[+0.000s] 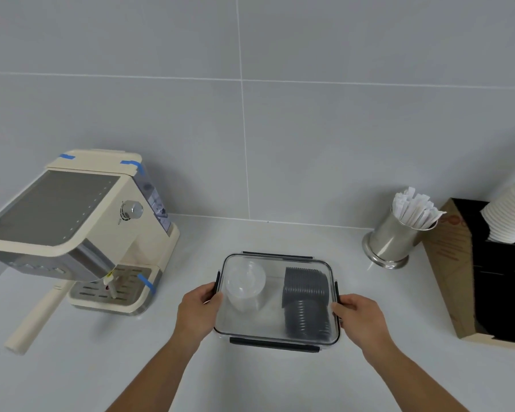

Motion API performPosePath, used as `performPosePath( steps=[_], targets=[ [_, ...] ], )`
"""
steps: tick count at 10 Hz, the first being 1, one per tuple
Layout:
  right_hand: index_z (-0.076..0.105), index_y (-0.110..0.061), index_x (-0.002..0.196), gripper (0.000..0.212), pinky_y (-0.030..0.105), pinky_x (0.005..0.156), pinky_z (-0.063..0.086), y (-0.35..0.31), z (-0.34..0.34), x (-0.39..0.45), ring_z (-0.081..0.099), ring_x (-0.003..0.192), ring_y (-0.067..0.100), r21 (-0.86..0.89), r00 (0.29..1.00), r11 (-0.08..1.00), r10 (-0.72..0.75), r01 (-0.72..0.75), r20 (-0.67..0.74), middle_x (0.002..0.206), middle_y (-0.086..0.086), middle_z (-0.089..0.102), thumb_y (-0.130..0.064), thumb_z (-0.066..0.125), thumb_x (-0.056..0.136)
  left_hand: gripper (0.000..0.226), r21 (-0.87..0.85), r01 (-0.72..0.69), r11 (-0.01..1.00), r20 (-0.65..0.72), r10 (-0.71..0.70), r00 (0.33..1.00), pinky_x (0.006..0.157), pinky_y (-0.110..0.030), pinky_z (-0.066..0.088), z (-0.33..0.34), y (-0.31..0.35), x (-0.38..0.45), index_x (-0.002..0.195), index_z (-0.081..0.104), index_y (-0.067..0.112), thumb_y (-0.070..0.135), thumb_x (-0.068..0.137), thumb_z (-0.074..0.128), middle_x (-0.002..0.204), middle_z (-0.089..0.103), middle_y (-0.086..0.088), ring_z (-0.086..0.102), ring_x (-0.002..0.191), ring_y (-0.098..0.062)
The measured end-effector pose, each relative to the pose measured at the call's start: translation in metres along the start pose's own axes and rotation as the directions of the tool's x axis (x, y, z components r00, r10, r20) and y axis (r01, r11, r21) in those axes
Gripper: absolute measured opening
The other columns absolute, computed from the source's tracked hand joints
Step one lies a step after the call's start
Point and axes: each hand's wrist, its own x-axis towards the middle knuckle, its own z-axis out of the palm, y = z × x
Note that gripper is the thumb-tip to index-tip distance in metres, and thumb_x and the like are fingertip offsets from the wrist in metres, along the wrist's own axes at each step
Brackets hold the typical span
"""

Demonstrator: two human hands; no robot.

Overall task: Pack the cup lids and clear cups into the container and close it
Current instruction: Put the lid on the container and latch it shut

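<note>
Fingers (211, 295) of the left hand (198, 310) curl over the left edge of the clear container (277, 331), thumb on the lid (275, 260) and the rest wrapped about the dark side latch (217, 282), so the hand grasps that edge. Fingers of the right hand (361, 318) press likewise on the opposite edge, thumb lying on the lid beside the right side latch (336, 289); this hand grasps the container too. Between the two hands the container rests on the white counter (101, 367), lid in place on top. Whether the side latches are snapped down cannot be told; the long dark latches (275, 344) at the near and far edges lie flat against the rim. Inside, toward the left-hand fingers, lies a stack of clear cups (246, 288) on its side. Toward the right-hand fingers lie the dark grey cup lids (306, 301), stacked in ribbed rows. Well apart from the left hand stands a cream coffee machine (81, 227) with blue tape strips. Beyond the right hand stands a steel holder (391, 239) of paper-wrapped sticks, and just beside it a cardboard box (449, 269) with stacked white cups (509, 215).
</note>
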Motion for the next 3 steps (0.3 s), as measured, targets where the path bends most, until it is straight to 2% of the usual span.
performPosePath(
  steps=[1, 2, 3],
  targets=[
    [0.076, -0.021, 0.083, 0.010, 0.042, 0.083, 0.059, -0.002, -0.001, -0.003, 0.070, 0.077, 0.020, 0.003, 1.000, 1.000, 0.003, -0.003, 0.008, 0.077, -0.003, 0.077, -0.015, 0.068, 0.083, 0.022, 0.026, -0.043, 0.999, -0.002, 0.043, 0.999, 0.076, -0.027, 0.055, -0.001, 0.002, -0.003, 0.084, 0.069, 0.037, 0.018, 0.092, 0.061, 0.089, 0.074, 0.010, 0.068, 0.085, -0.016],
    [0.079, -0.022, 0.076, 0.015, 0.046, 0.086, 0.057, -0.001, -0.006, -0.009, 0.071, 0.080, 0.027, 0.035, 0.998, 0.999, 0.027, -0.029, 0.057, 0.077, 0.000, 0.077, -0.014, 0.066, 0.078, 0.020, 0.150, -0.077, 0.986, 0.018, 0.075, 0.997, 0.071, -0.027, 0.050, -0.002, 0.003, -0.007, 0.079, 0.070, 0.029, 0.026, 0.093, 0.056, 0.079, 0.072, 0.006, 0.065, 0.080, -0.021],
    [0.075, -0.007, 0.083, 0.016, 0.049, 0.083, 0.057, -0.003, -0.013, -0.014, 0.056, 0.068, 0.023, 0.078, 0.996, 0.997, 0.016, -0.023, 0.085, 0.071, 0.006, 0.068, -0.016, 0.066, 0.073, 0.026, 0.207, -0.073, 0.976, -0.018, 0.079, 0.997, 0.092, -0.032, 0.048, -0.005, 0.007, -0.009, 0.114, 0.069, 0.023, 0.032, 0.095, 0.054, 0.113, 0.070, 0.004, 0.063, 0.107, -0.021]
  ],
)
